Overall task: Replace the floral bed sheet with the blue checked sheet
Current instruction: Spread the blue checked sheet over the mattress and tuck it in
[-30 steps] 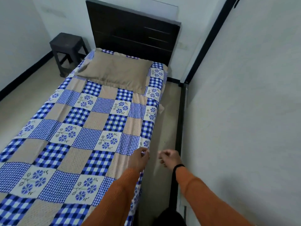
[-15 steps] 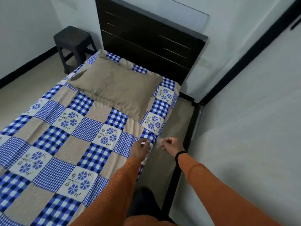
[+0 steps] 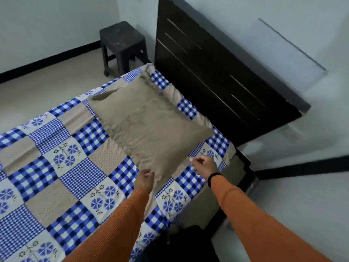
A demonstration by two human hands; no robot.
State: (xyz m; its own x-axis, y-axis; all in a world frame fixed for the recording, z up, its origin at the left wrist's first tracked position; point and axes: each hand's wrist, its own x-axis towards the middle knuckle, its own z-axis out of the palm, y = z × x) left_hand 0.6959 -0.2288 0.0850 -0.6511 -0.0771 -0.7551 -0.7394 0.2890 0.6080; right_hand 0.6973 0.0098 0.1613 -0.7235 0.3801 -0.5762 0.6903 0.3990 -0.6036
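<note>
The blue checked sheet, with flower and beige squares, is spread over the bed. A beige pillow lies on it near the headboard. My left hand hovers at the pillow's near corner with its fingers curled and nothing visibly held. My right hand, wearing a black wristband, is above the sheet just right of the pillow near the bed's right edge. Its fingers are curled too and hold nothing. No separate floral sheet is in view.
A dark wooden headboard stands behind the pillow. A black plastic stool sits on the floor left of it. A white wall runs close along the bed's right side, leaving a narrow gap.
The view has swung toward the head of the bed. Both hands moved up from the sheet's right edge to the pillow's near corner.
</note>
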